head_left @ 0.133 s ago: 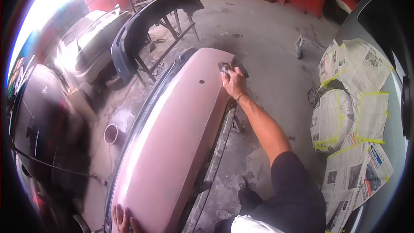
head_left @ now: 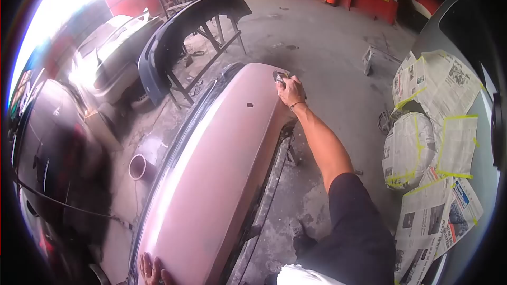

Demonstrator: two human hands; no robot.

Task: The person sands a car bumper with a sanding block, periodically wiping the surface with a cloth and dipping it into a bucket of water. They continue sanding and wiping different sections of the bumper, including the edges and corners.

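A long pinkish panel (head_left: 211, 163) with a small dark hole lies on a metal stand (head_left: 264, 200) in the middle of the view. At its far right corner my right hand (head_left: 291, 91) is closed around a small dark block (head_left: 280, 77), whose underside is hidden. My left hand (head_left: 152, 271) rests flat with fingers apart on the panel's near left end, partly cut off by the frame's lower edge. It holds nothing.
A dark bumper (head_left: 158, 53) stands on a frame at the upper left. Below it is a round bucket (head_left: 138, 167). A car covered with newspaper (head_left: 454, 148) is at the right, a dark car (head_left: 50, 153) at the left. A small metal stand (head_left: 368, 61) sits at the upper right.
My right hand has shifted slightly right and down in view with the block. The whole scene has moved slightly down and right, and my left hand stays on the panel.
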